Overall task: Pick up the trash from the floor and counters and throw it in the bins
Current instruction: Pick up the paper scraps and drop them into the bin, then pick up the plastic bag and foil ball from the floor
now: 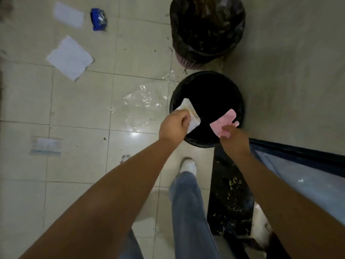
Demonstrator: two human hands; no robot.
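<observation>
A: Trash lies all over the floor [78, 101]. From the far left: a flat packet [46, 146], two white paper sheets [70, 57], a blue wrapper [99, 19], then a clear plastic film [143, 101] just beside the bins.

B: And the hands?

A: The left hand [174, 126] is closed around a stained white paper [190, 114], held over the rim of the near bin [240, 109]. The right hand [233, 135] pinches a pink paper [223, 124] over the same opening. I'd say both are held there so the pieces fall straight in when released.

B: What's in the bins?

A: The near one has a black liner and looks dark inside; I can't tell its contents. The far bin [207, 28], also lined in black, seems to hold dark crumpled waste. Much trash remains on the floor.
</observation>
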